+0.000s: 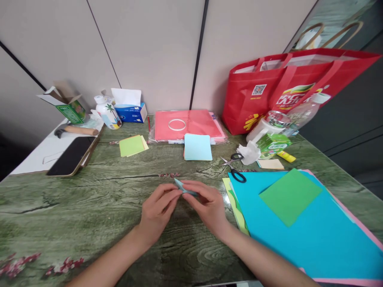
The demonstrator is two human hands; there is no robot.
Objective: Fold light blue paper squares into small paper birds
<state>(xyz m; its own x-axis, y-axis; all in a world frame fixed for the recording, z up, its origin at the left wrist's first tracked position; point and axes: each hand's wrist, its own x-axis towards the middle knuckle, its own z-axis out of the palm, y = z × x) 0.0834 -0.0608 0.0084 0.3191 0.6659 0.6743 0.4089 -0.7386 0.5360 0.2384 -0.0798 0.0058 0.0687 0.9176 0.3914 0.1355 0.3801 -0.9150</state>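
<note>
While your left hand (158,207) and right hand (209,202) pinch the light-blue paper (179,184) in a narrow grip, best align edges before creasing.

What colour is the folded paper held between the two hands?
Light blue; the folded paper shows best in the head view.

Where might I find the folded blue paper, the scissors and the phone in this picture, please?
Folded blue paper (180,186): head view, on the part showing between the fingers.
Scissors (229,162): head view, on the pivot where the blades cross.
Phone (71,156): head view, on the middle of the dark screen.
</note>
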